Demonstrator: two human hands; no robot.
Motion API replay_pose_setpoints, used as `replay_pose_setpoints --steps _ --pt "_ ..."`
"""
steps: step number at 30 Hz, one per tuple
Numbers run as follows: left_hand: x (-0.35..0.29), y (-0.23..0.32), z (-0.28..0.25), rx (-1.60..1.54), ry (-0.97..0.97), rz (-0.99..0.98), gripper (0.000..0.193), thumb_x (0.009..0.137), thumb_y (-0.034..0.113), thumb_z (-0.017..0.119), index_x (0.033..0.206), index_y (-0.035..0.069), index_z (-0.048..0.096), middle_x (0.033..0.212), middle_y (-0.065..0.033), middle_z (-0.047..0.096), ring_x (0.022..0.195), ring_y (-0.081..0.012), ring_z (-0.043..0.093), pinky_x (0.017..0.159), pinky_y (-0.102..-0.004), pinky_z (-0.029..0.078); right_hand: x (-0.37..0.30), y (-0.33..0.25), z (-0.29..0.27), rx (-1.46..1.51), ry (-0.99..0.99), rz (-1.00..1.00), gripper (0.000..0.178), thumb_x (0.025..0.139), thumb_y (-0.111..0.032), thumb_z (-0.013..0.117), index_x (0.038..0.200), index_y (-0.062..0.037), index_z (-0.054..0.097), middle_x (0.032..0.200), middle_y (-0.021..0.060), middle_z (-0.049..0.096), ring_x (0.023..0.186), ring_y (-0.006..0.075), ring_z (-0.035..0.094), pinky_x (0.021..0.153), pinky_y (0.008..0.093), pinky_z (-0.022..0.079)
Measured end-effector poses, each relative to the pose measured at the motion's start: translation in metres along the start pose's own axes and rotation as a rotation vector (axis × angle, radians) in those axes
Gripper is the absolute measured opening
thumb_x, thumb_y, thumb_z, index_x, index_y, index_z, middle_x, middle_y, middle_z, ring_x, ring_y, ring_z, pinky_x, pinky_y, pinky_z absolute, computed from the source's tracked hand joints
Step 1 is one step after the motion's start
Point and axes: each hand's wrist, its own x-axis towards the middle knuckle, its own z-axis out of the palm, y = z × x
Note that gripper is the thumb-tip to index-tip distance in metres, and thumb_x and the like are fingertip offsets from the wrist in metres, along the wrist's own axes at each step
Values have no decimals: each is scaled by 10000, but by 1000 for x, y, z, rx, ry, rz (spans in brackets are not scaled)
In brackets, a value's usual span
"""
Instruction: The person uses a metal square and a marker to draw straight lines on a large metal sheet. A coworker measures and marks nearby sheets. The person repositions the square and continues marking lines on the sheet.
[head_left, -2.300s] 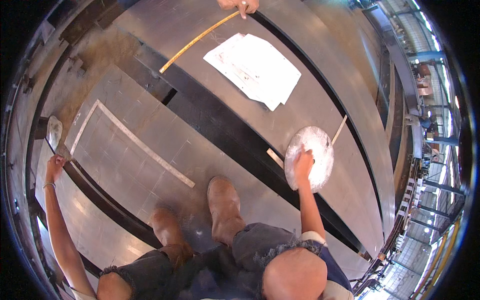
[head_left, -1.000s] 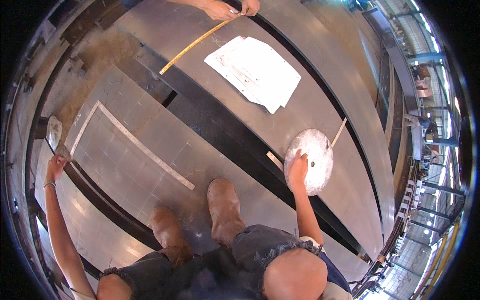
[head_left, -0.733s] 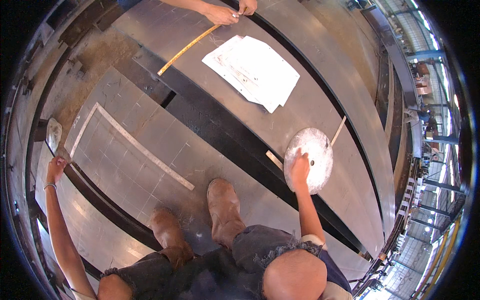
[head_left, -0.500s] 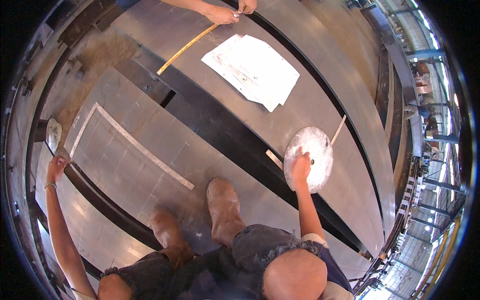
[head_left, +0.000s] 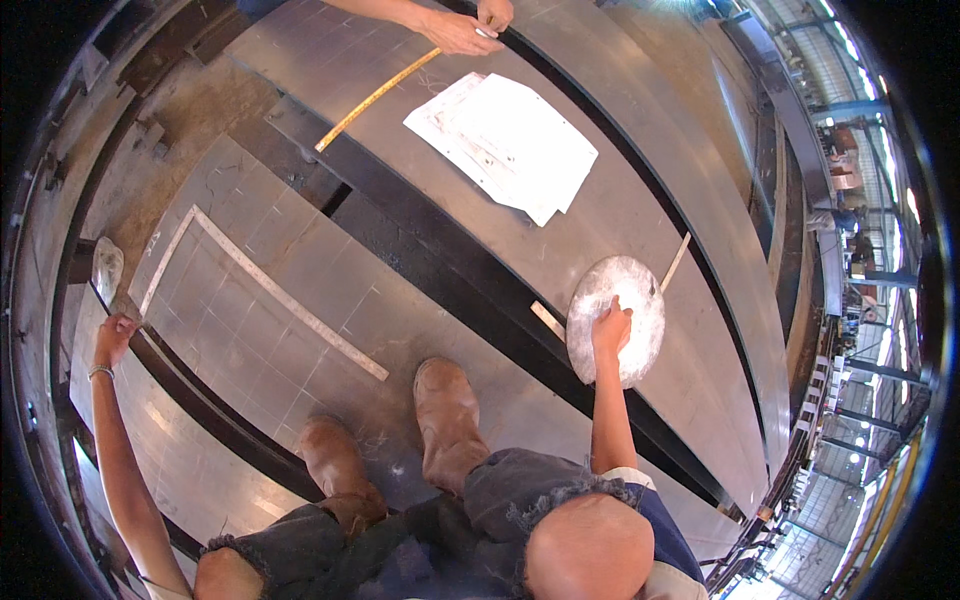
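Observation:
On the right, a round pale metal disc (head_left: 640, 350) with a chalky surface lies across a flat bar or rule (head_left: 676, 262), whose ends stick out on both sides. My right hand (head_left: 610, 328) is over the disc with its fingers closed in a pinch; whatever they hold is too small to make out. At far left, my left hand (head_left: 116, 338) has its fingers curled together at the steel plate's corner, near a rounded pale object (head_left: 108, 268). What it grips is hidden. A steel square (head_left: 285, 290) lies flat on the marked plate (head_left: 240, 340) beside that hand.
White paper sheets (head_left: 510, 145) lie on the steel beam ahead. At the top, another person's hands (head_left: 465, 30) hold a small white piece near a yellow measuring tape (head_left: 375, 98). Dark gaps (head_left: 440, 250) run between the beams. My boots (head_left: 445, 410) stand on the plate.
My right hand has shifted slightly on the disc, its fingers moving right. The other person's hand at the top has moved slightly right. My left hand stays in place.

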Motion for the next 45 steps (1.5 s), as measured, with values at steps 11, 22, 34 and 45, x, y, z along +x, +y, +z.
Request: replay_pose_setpoints --steps 11,22,34,45 --pt "6 4 2 -26 -21 7 133 868 131 633 906 24 701 844 -131 732 802 -258 705 723 -375 529 -3 -11 20 -87 -14 -88 521 878 -90 587 1380 30 515 1104 290 566 913 414 642 790 486 537" --pt "4 -8 2 25 -37 3 165 844 154 664 950 35 706 875 -156 726 820 -285 697 748 -388 530 21 3 6 -36 -27 -120 492 905 -108 616 1383 -21 541 1042 228 571 907 378 640 779 467 523" --pt "-15 6 -16 48 9 -8 174 862 163 676 918 -2 685 869 -155 727 787 -277 686 744 -372 525 11 8 0 376 185 -74 211 803 -111 753 961 -3 666 917 159 676 813 296 674 772 410 530" --pt "-7 9 -16 21 -17 0 134 845 112 650 921 12 698 920 -164 722 864 -278 689 786 -377 532 -13 -96 -123 1006 219 -403 202 844 27 696 1034 7 630 931 99 676 873 179 685 816 310 539"
